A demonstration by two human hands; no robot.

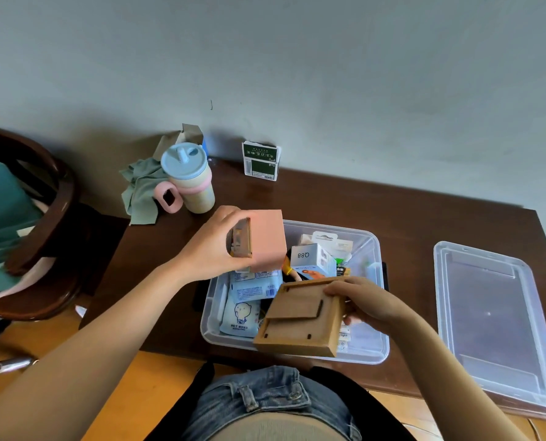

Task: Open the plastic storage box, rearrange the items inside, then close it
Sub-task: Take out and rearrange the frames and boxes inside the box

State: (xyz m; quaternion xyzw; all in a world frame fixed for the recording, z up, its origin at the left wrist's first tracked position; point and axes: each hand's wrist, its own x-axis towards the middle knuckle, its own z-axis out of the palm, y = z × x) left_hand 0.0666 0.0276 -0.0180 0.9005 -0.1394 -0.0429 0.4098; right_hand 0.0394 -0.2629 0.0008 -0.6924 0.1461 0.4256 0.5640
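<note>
The clear plastic storage box (373,354) stands open on the dark wooden table, holding several items: wet wipe packs (244,310), a white Q88 carton (310,257) and small packets. Its clear lid (494,326) lies flat on the table to the right. My left hand (208,246) grips a pink box with a wooden end (267,240) above the box's far left corner. My right hand (364,300) holds a flat wooden case (300,316), tilted, over the box's near side.
A pastel cup with a blue lid (190,178) and a green cloth (141,189) sit at the table's far left. A green and white carton (260,160) stands by the wall. A dark wooden chair (42,214) stands at the left.
</note>
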